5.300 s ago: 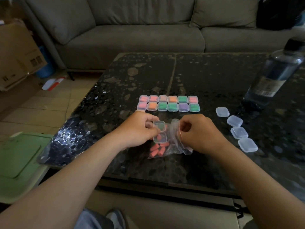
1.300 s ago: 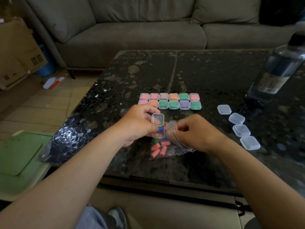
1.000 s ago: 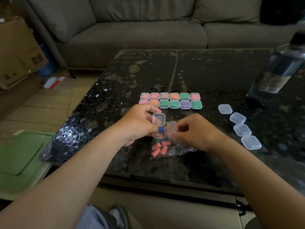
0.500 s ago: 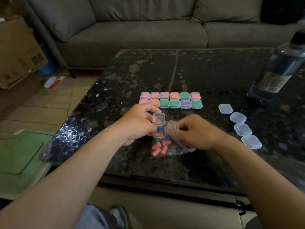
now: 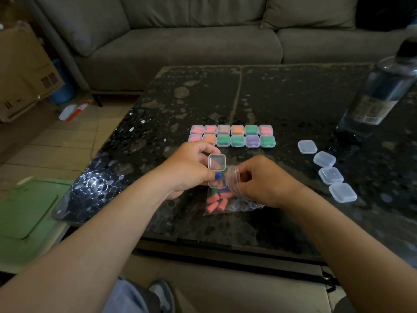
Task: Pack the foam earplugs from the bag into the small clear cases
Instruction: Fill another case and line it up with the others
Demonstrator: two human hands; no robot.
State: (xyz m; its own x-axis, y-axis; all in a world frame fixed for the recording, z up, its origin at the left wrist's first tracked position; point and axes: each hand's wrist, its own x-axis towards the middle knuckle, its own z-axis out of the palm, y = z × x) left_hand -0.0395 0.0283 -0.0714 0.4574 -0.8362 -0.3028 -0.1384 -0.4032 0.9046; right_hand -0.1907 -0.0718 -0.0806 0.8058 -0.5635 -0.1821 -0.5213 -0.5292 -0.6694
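While the left hand (image 5: 189, 169) curled round the open clear case (image 5: 217, 163), a blue earplug (image 5: 218, 176) inside, the right hand (image 5: 261, 180) pinched the mouth of the zip bag (image 5: 244, 204) of reddish earplugs (image 5: 216, 202) on the table (image 5: 282, 98), which probably needed holding wide.

On my feed the left hand (image 5: 187, 170) and right hand (image 5: 264, 181) come off bare forearms (image 5: 108, 245). Down low I see a pale blue-grey trouser leg (image 5: 126, 299) and a grey-and-white sneaker (image 5: 161, 294).

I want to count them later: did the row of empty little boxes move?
No. The empty cases lie in the same diagonal line beside the bottle.
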